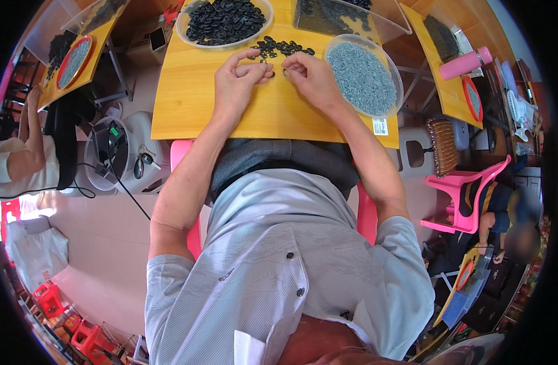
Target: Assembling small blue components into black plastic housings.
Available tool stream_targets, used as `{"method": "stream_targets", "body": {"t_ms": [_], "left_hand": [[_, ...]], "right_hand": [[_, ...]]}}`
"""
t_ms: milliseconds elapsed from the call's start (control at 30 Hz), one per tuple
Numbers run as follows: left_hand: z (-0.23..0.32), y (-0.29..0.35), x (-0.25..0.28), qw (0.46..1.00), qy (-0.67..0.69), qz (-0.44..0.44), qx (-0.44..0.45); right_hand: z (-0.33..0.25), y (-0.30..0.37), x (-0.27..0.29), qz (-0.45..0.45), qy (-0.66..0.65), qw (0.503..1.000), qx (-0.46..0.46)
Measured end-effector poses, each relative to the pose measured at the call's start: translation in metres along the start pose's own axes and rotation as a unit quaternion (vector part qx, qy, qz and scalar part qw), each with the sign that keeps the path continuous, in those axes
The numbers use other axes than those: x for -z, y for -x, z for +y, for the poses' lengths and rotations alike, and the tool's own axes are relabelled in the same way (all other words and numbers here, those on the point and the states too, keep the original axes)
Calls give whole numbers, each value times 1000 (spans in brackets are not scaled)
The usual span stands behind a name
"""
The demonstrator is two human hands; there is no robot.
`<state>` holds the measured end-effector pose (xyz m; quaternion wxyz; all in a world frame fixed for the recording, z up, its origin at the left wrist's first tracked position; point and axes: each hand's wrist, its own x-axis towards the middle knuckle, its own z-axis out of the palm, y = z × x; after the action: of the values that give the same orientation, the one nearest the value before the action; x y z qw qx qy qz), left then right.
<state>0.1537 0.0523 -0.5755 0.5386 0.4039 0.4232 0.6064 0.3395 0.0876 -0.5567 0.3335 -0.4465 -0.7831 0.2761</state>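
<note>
My left hand (236, 85) is above the yellow table (188, 115), its thumb and fingers closed on a small dark piece. My right hand (312, 79) is pinched beside it, with a small dark bit at its fingertips. A gap separates the two hands. Both pieces are too small to tell their kind. Just beyond my fingers lies a loose cluster of small black oval parts (283, 47). A round clear tub (180, 27) of similar black parts (224, 22) stands at the far left. Next to my right hand is a clear tub (399, 97) of small grey-blue slender pieces (361, 79).
A clear bin (303, 21) with black parts stands at the far edge. To the left, another person (33, 152) sits by a side table with a red-rimmed tray (74, 62). On the right are a pink bottle (466, 63), a pink chair (464, 194) and another person (504, 219).
</note>
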Motion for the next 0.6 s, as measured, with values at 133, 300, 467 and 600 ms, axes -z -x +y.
{"method": "stream_targets", "body": {"t_ms": [133,300,467,600], "left_hand": [[-2,-1,1,1000,8,-11,28],[-5,-2,3,998,46,14,42],[-10,-8,6,996,34,79,6],[-9,-10,9,994,49,100,3]], "right_hand": [[-1,-1,-2,61,-33,997,38],[3,-8,30,108,37,993,27],[28,-9,75,148,137,979,-12],[39,-1,111,62,324,929,-166]]}}
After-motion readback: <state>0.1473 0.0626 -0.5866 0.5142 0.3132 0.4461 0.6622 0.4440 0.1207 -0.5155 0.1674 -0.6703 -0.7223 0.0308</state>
